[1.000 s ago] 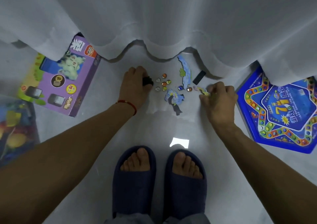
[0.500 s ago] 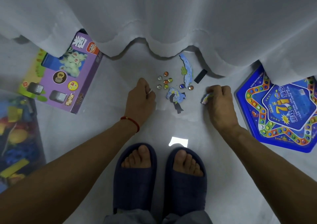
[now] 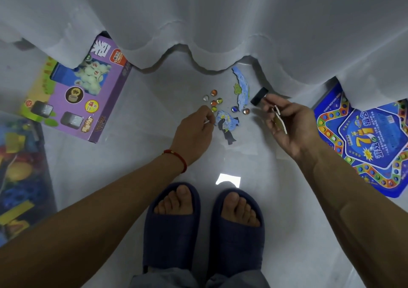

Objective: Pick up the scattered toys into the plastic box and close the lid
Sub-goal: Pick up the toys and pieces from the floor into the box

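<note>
Our left hand (image 3: 194, 133) pinches small white piece; right hand (image 3: 287, 122) grips flat puzzle pieces (image 3: 279, 120); marbles (image 3: 213, 102) at 12 o'clock.

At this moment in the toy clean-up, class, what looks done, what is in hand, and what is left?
Done: the plastic box at far left already holds coloured toys. In hand: the right hand holds a flat puzzle piece; the left hand pinches something small. Left: the marbles, blue puzzle pieces and a black block lie on the floor. No lid is visible.
</note>
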`<state>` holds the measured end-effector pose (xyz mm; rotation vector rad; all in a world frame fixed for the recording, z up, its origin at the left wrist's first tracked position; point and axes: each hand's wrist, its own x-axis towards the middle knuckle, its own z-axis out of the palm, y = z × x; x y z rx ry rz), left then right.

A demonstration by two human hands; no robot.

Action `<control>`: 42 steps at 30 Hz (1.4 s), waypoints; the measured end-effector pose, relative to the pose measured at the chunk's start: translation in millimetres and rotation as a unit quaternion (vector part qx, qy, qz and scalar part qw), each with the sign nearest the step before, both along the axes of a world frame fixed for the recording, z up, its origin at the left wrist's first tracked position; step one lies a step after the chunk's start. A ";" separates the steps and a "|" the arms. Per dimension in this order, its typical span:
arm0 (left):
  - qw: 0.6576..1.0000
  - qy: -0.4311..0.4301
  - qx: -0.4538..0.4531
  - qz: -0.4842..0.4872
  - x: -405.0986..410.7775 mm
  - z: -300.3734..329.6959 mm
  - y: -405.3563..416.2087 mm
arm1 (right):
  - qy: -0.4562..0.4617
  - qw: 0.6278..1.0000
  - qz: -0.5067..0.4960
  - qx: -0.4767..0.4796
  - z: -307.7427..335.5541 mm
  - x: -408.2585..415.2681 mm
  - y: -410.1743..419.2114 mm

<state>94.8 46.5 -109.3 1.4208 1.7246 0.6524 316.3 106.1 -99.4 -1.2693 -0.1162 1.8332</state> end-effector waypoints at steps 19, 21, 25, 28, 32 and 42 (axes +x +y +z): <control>0.843 -0.401 -0.254 0.255 -23.6 56.9 -21.7 | -0.446 0.872 0.198 0.011 13.5 -10.3 3.9; 0.825 -0.442 -0.243 0.254 -39.4 81.1 -35.1 | -0.290 0.931 0.222 -0.016 49.2 -11.0 -16.3; 0.779 -0.519 -0.198 0.289 -83.4 137.3 -71.9 | -0.203 0.885 0.419 0.023 142.0 -54.7 -39.5; 0.767 -0.536 -0.115 0.335 -128.3 186.0 -113.6 | -0.193 0.811 0.550 0.041 213.6 -123.0 -54.7; 0.757 -0.490 0.016 0.431 -202.0 237.2 -181.0 | -0.243 0.680 0.680 0.130 277.6 -234.8 -93.0; 0.726 -0.371 0.093 0.571 -266.3 292.6 -263.2 | -0.150 0.739 0.640 0.148 281.6 -439.6 -179.1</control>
